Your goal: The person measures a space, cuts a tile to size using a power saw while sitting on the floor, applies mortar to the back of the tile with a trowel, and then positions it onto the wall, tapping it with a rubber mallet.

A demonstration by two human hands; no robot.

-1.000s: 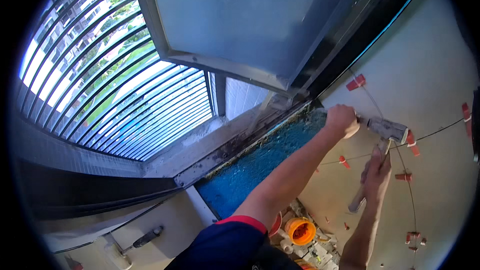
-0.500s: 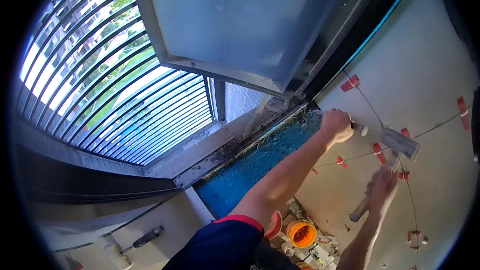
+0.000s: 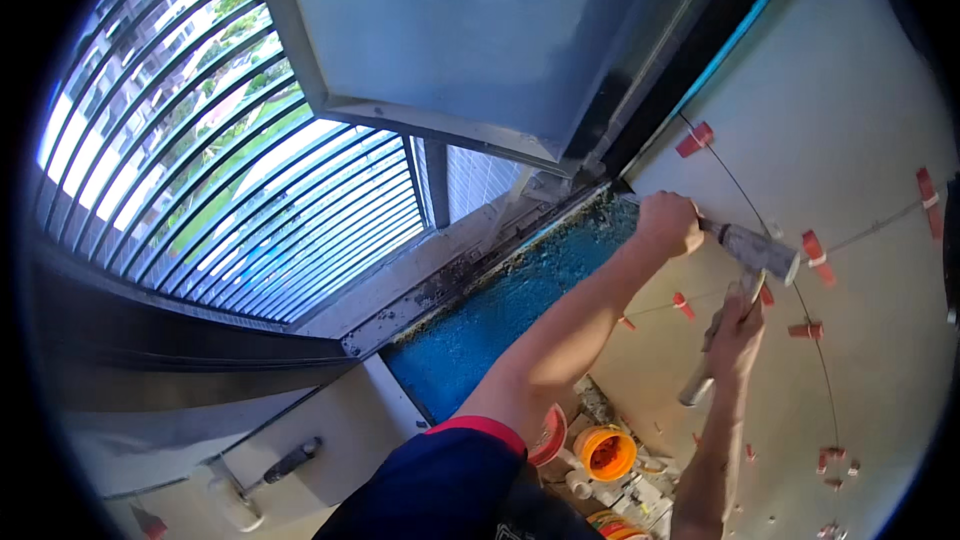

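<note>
My left hand [image 3: 670, 225] is wrapped round a chisel [image 3: 707, 225], mostly hidden in the fist, at the upper end of a blue-coated strip [image 3: 520, 310] along the window sill. My right hand [image 3: 737, 328] grips a hammer [image 3: 757, 252] by its handle. The grey hammer head is at the chisel's struck end, seemingly touching it. The handle's butt sticks out below my right hand. The chisel's tip is hidden behind my left hand.
Large beige tiles [image 3: 850, 140] with red levelling wedges [image 3: 820, 258] in their joints lie on the right. An orange bucket [image 3: 612, 436] and a red bucket [image 3: 550, 437] stand among rubble below. A trowel [image 3: 290, 460] rests lower left. A window frame [image 3: 450, 125] and bars are upper left.
The hammer has swung up and left, bringing its head from beside the chisel to the chisel's end. My left hand has stayed nearly in place.
</note>
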